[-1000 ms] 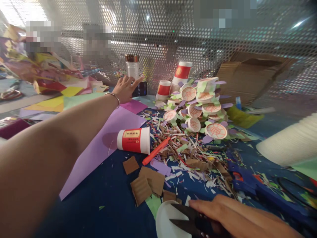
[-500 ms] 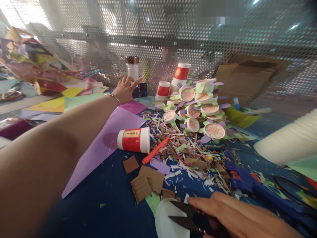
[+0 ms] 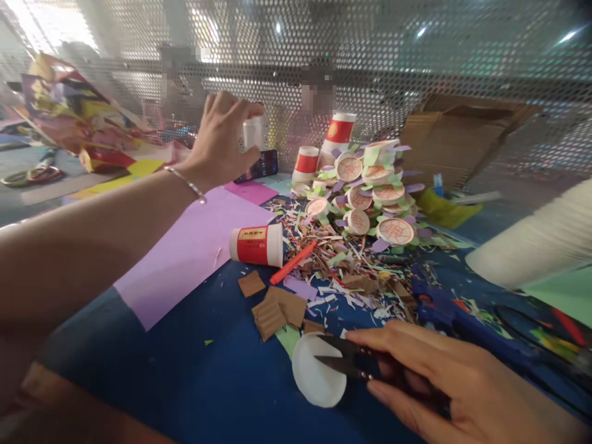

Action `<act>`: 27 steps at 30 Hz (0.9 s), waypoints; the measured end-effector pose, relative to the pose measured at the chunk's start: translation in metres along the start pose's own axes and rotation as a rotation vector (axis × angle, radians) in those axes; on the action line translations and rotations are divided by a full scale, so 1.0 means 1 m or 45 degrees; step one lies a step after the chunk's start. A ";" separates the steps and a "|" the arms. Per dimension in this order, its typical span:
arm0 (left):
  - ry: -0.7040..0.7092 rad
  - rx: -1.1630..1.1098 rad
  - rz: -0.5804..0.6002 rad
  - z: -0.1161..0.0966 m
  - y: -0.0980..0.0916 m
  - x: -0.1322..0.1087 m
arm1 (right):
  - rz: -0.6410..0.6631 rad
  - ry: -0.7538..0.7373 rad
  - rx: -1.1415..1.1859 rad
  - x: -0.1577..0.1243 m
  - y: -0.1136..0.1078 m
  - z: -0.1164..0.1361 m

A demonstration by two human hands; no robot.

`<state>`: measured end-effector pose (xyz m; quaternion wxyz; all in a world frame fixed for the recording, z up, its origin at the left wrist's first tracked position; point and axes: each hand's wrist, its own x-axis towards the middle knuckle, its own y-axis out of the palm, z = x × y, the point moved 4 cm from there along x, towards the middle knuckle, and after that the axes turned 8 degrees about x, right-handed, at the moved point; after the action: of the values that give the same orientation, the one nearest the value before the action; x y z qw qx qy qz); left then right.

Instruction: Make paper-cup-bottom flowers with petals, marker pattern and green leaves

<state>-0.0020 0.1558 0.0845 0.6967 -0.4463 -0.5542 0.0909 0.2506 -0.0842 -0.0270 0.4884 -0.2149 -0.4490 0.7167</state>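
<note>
My left hand (image 3: 224, 139), a bracelet at its wrist, is raised at the back with thumb and fingers spread. Between them appears a clear bottle (image 3: 252, 132); whether they touch it I cannot tell. Just below the thumb leans a phone (image 3: 266, 168). In my right hand (image 3: 430, 370) are dark scissors (image 3: 346, 356), their blades parted over a white paper disc (image 3: 319, 382) on the blue table. A red and white paper cup (image 3: 259, 245) lies on its side near a purple sheet (image 3: 194, 246). Next to the cup is a red-orange marker (image 3: 292, 264).
Cup bottoms with red drawn patterns and paper tabs form a pile (image 3: 370, 197) behind paper scraps (image 3: 333, 271). Cardboard squares (image 3: 272, 311) lie mid-table. On the right are a blue glue gun (image 3: 448, 314) and a stack of white cups (image 3: 536, 246). A perforated metal screen (image 3: 277, 55) stands behind.
My left hand has risen from beside the phone and its fingers have spread around the bottle. The view has shifted slightly; my right hand still holds the scissors over the disc.
</note>
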 end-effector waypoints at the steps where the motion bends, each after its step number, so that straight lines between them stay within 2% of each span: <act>1: 0.054 -0.017 -0.057 -0.012 -0.016 -0.010 | 0.017 0.048 0.018 0.000 -0.001 0.001; 4: 0.296 -0.086 0.024 -0.054 -0.054 -0.053 | 0.076 0.195 0.143 0.003 -0.004 0.003; 6: 0.454 -0.196 0.152 -0.081 -0.069 -0.084 | 0.096 0.292 0.233 0.006 -0.008 0.005; 8: 0.448 -0.293 0.408 -0.099 -0.072 -0.110 | 0.064 0.355 0.288 0.009 -0.013 0.005; 10: 0.420 -0.387 0.713 -0.109 -0.065 -0.131 | -0.003 0.400 0.309 0.011 -0.018 0.004; 13: 0.346 -0.423 0.942 -0.117 -0.054 -0.148 | -0.079 0.443 0.309 0.012 -0.021 0.002; 15: 0.352 -0.395 0.983 -0.121 -0.047 -0.154 | -0.112 0.443 0.320 0.013 -0.019 0.002; 21: 0.412 -0.369 0.929 -0.131 -0.038 -0.163 | -0.267 0.447 0.396 0.017 -0.017 0.002; 23: 0.350 -0.456 0.860 -0.128 -0.039 -0.161 | -0.308 0.457 0.463 0.019 -0.019 0.003; 27: 0.105 -0.882 0.740 -0.116 -0.039 -0.151 | -0.376 0.469 0.657 0.022 -0.024 0.008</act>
<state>0.0265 -0.0217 0.0098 0.4733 -0.7935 -0.3754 0.0738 0.2471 -0.0648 0.0006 0.6980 -0.1428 -0.1836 0.6773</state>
